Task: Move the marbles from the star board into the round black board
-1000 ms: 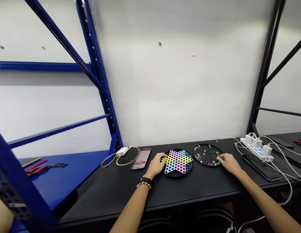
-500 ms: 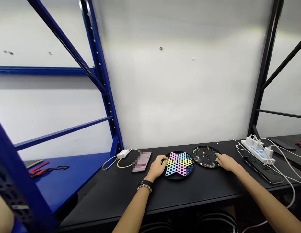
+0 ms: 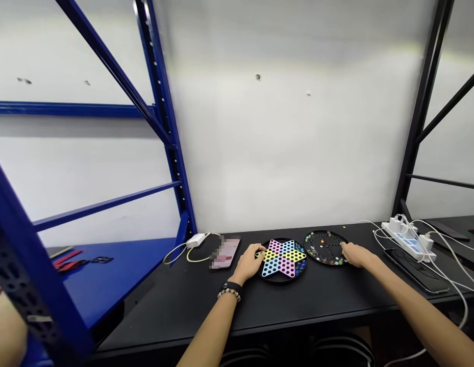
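Showing the left hand curled at the left edge of a pastel star-shaped Chinese checkers board, fingers closed narrowly, any held marble hidden; right hand extended, fingers at the right rim of a round black marble-filled board, just beside the star board, grip indeterminate. Both hands nearly as placed in the earlier frame; view shifted slightly.
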`<state>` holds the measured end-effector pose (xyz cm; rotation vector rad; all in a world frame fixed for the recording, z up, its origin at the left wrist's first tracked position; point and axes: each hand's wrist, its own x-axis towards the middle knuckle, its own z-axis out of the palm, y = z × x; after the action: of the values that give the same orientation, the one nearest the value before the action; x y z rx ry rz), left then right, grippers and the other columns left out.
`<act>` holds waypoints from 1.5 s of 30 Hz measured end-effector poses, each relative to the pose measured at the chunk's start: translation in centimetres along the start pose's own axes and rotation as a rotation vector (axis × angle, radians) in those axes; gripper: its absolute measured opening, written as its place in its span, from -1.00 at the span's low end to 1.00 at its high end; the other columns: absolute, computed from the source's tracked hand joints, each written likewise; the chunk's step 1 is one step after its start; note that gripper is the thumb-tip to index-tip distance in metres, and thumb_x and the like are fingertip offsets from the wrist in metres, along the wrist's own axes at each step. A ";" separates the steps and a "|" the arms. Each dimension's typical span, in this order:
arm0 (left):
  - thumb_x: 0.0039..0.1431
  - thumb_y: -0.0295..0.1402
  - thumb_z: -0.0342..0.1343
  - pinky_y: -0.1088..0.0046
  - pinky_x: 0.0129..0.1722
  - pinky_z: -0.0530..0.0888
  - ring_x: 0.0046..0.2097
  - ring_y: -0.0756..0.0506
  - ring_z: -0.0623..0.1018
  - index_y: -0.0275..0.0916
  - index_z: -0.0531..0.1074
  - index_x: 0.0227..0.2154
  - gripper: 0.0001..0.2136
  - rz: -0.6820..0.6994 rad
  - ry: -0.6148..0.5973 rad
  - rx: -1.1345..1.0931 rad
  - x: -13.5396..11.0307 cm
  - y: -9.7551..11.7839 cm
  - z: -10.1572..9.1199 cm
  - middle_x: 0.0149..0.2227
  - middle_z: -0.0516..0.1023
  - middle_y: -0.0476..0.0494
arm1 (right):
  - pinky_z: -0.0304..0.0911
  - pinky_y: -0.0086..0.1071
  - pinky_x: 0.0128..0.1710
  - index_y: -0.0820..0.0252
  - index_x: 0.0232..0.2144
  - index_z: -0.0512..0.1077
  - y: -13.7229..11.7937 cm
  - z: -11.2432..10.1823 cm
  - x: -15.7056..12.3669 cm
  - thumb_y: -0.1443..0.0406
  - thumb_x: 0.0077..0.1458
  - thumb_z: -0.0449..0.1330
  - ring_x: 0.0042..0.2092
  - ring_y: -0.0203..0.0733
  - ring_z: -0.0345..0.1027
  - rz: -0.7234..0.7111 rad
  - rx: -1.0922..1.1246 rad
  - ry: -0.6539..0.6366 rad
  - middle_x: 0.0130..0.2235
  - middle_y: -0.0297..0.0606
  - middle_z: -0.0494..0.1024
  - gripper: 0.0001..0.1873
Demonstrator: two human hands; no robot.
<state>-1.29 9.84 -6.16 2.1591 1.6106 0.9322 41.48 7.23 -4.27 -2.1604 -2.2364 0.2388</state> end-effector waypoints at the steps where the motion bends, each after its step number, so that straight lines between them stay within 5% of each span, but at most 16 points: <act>1: 0.17 -0.23 -0.03 0.25 0.16 0.36 0.10 -0.16 0.49 -0.09 0.48 -0.15 -0.74 -0.002 -0.003 -0.002 0.0 0.0 0.0 0.08 0.49 -0.08 | 0.25 -0.12 -0.12 0.29 -0.10 0.36 0.0 0.0 0.1 0.31 0.27 0.01 -0.04 0.18 0.48 -0.003 -0.010 -0.013 -0.07 0.16 0.51 -0.77; 8: 0.18 -0.23 -0.03 0.22 0.20 0.33 0.13 -0.17 0.46 -0.08 0.47 -0.14 -0.74 -0.029 -0.022 -0.007 -0.1 0.3 -0.1 0.12 0.46 -0.09 | 0.28 -0.20 -0.16 0.26 -0.11 0.39 0.7 -0.5 1.0 0.27 0.28 0.00 -0.08 0.05 0.50 -0.019 -0.013 -0.083 -0.07 0.06 0.52 -0.75; 17: 0.19 -0.21 -0.04 0.23 0.17 0.35 0.11 -0.17 0.47 -0.08 0.48 -0.14 -0.74 -0.014 -0.009 -0.004 0.0 0.1 -0.1 0.09 0.47 -0.09 | 0.25 -0.14 -0.13 0.25 -0.19 0.37 0.0 -0.5 0.9 0.30 0.19 0.11 -0.08 0.13 0.48 -0.012 0.027 -0.076 -0.12 0.06 0.53 -0.85; 22: 0.20 -0.23 -0.03 0.24 0.13 0.38 0.10 -0.17 0.48 -0.08 0.48 -0.14 -0.75 -0.014 -0.007 0.012 -0.1 0.0 0.0 0.09 0.48 -0.09 | 0.24 -0.34 -0.26 0.19 -0.35 0.31 0.7 -0.4 1.0 0.30 0.19 0.10 -0.23 -0.11 0.45 -0.063 0.159 -0.034 -0.27 -0.15 0.52 -0.93; 24: 0.19 -0.23 -0.03 0.24 0.13 0.38 0.10 -0.16 0.48 -0.08 0.48 -0.14 -0.75 -0.015 -0.001 0.013 -0.1 0.0 0.0 0.09 0.48 -0.08 | 0.18 -0.44 -0.41 0.16 -0.39 0.26 1.2 -0.2 0.7 0.25 0.20 0.07 -0.39 -0.27 0.36 -0.081 0.433 0.032 -0.41 -0.32 0.43 -0.86; 29: 0.19 -0.24 -0.04 0.24 0.15 0.35 0.11 -0.16 0.47 -0.08 0.46 -0.13 -0.75 -0.015 -0.013 0.004 -0.1 0.0 -0.1 0.10 0.46 -0.10 | -0.24 -0.54 -0.69 0.11 -0.40 0.20 1.3 -0.7 -0.3 0.13 0.12 0.09 -0.67 -0.46 -0.19 -0.044 1.568 0.181 -0.60 -0.59 0.05 -0.79; 32: 0.19 -0.23 -0.04 0.25 0.15 0.35 0.11 -0.16 0.47 -0.09 0.46 -0.13 -0.74 -0.013 -0.017 0.011 -0.1 0.0 -0.1 0.10 0.47 -0.10 | -0.19 -0.55 -0.74 0.12 -0.48 0.17 -0.2 -1.8 -0.3 0.22 0.06 0.06 -0.69 -0.46 -0.19 -0.093 2.023 0.262 -0.62 -0.55 0.07 -0.84; 35: 0.19 -0.24 -0.04 0.26 0.15 0.35 0.11 -0.16 0.47 -0.09 0.47 -0.14 -0.74 -0.018 -0.014 0.016 -0.1 0.1 -0.1 0.09 0.47 -0.10 | -0.20 -0.56 -0.76 0.12 -0.54 0.15 -3.5 -2.3 0.4 0.24 0.09 0.00 -0.71 -0.45 -0.14 -0.049 2.239 0.246 -0.65 -0.50 0.14 -0.82; 40: 0.19 -0.24 -0.03 0.26 0.14 0.36 0.10 -0.16 0.48 -0.10 0.46 -0.14 -0.75 -0.022 -0.016 0.011 -0.3 0.5 -0.2 0.08 0.47 -0.10 | -0.31 -0.54 -0.73 0.11 -0.59 0.11 -12.8 -1.1 1.1 0.17 0.13 0.08 -0.71 -0.47 -0.22 -0.012 2.038 0.162 -0.67 -0.56 0.10 -0.68; 43: 0.18 -0.25 -0.02 0.27 0.15 0.36 0.09 -0.16 0.49 -0.09 0.47 -0.15 -0.76 -0.020 -0.006 0.014 -0.3 0.5 -0.2 0.07 0.48 -0.08 | -0.21 -0.49 -0.66 0.11 -0.64 0.06 -19.0 0.5 0.2 0.04 0.13 0.11 -0.65 -0.43 -0.16 -0.183 1.518 0.318 -0.69 -0.55 0.01 -0.54; 45: 0.19 -0.24 -0.02 0.28 0.15 0.36 0.10 -0.15 0.48 -0.09 0.47 -0.15 -0.76 -0.014 -0.004 0.011 -0.3 0.3 -0.1 0.07 0.48 -0.08 | -0.07 -0.46 -0.55 0.15 -0.69 0.07 -22.3 1.4 -0.8 0.10 0.16 0.11 -0.57 -0.38 0.02 -0.370 1.035 0.440 -0.65 -0.46 0.15 -0.52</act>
<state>-1.17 9.42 -5.99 2.1531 1.6298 0.9166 19.24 5.67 -2.81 -1.1078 -1.6285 0.6442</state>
